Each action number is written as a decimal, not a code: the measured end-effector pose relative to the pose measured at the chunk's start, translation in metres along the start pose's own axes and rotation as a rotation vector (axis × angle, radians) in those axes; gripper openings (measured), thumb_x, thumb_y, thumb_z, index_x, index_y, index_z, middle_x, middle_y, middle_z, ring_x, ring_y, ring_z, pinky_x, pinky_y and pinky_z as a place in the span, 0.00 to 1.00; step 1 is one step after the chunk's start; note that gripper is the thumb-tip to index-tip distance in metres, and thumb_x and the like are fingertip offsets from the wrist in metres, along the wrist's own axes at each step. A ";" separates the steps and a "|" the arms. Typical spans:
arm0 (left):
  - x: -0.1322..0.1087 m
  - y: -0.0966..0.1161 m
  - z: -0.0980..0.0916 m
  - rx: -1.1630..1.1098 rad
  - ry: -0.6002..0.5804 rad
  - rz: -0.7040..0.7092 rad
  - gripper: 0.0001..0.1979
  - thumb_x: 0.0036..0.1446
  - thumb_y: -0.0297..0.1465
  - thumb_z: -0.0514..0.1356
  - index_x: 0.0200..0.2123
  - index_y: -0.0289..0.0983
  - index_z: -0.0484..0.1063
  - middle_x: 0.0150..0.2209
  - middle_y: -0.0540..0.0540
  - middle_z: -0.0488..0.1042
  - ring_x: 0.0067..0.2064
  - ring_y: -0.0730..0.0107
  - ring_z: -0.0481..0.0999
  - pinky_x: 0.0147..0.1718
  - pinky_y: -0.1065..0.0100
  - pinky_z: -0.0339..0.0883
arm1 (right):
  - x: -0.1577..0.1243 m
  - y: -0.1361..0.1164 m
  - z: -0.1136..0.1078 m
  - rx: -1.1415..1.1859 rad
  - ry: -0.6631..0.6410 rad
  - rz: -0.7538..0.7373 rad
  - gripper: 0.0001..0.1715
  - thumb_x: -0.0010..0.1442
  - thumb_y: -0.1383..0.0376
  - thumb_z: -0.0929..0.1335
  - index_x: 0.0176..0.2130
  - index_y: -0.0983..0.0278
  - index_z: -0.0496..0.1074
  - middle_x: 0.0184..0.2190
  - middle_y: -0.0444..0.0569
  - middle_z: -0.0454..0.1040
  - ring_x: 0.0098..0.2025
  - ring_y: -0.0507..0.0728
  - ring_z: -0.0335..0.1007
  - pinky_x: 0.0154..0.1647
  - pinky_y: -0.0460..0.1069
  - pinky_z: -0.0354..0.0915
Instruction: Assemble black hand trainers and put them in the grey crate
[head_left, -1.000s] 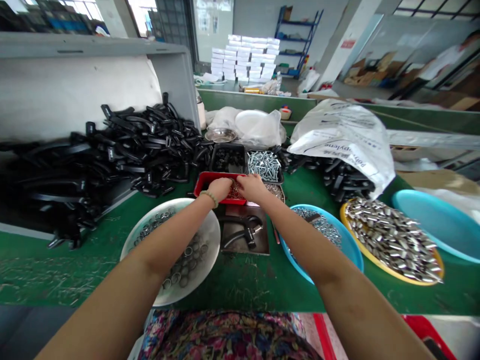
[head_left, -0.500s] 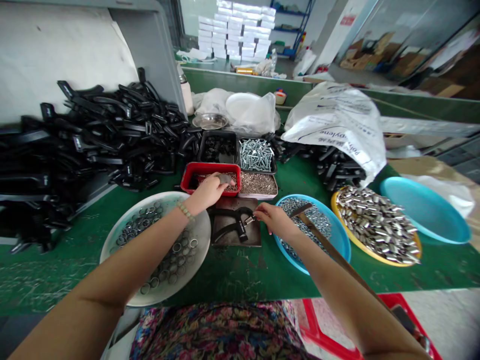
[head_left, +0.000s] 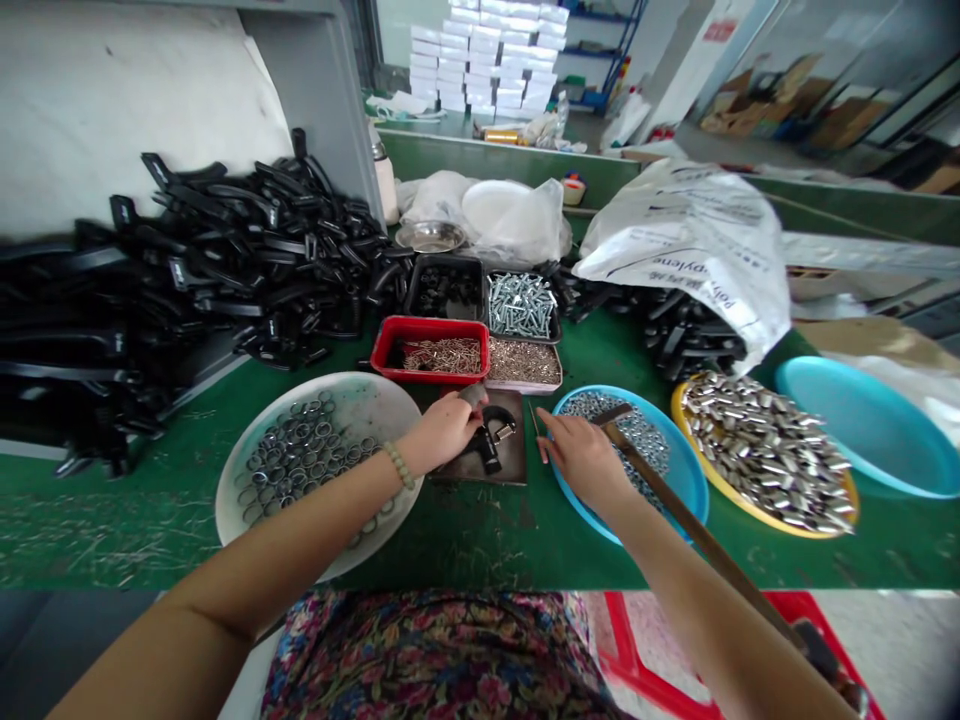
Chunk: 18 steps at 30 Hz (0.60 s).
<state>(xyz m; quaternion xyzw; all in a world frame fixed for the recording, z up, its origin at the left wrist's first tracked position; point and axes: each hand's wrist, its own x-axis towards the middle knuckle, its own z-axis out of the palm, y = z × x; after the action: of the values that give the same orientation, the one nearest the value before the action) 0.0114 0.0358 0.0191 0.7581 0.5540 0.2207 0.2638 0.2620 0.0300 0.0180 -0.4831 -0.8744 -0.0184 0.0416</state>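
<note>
A black plastic handle part (head_left: pixel 489 452) with a small shiny metal piece fitted in it lies on a flat metal plate (head_left: pixel 513 466). My left hand (head_left: pixel 444 432) is closed over the part's left side and covers much of it. A grey cover (head_left: pixel 473 395) sits on one of its fingertips. Right of the plate, my right hand (head_left: pixel 583 455) pinches a thin metal pin (head_left: pixel 534 418) that points up and away. Its wrist is over a blue basin (head_left: pixel 701 490) of small metal pieces, on which a hammer (head_left: pixel 649 475) rests.
A white basin (head_left: pixel 232 470) of metal rings stands left. Behind the plate are a red bin (head_left: pixel 431 378) of pins, a tray of screws (head_left: pixel 521 305) and a tray of small rivet-like pieces (head_left: pixel 525 362). Black handles (head_left: pixel 247 240) pile up left; a yellow basin (head_left: pixel 765 455) holds metal cylinders.
My left hand has come out of the red bin, back toward me, onto the black handle part. My right hand has drawn off the part to the right, now with a thin pin showing.
</note>
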 end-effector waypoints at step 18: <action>-0.040 -0.008 0.011 0.359 0.064 0.205 0.23 0.55 0.37 0.61 0.55 0.44 0.67 0.57 0.41 0.62 0.57 0.53 0.60 0.58 0.49 0.54 | -0.023 -0.027 -0.042 0.506 -0.095 0.280 0.21 0.68 0.60 0.54 0.58 0.60 0.56 0.48 0.53 0.75 0.44 0.60 0.75 0.42 0.52 0.68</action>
<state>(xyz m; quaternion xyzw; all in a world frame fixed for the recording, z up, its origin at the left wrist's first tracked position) 0.0006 -0.0024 0.0039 0.8379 0.5125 0.1681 0.0830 0.2538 -0.0069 0.0584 -0.5737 -0.7769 0.2289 0.1221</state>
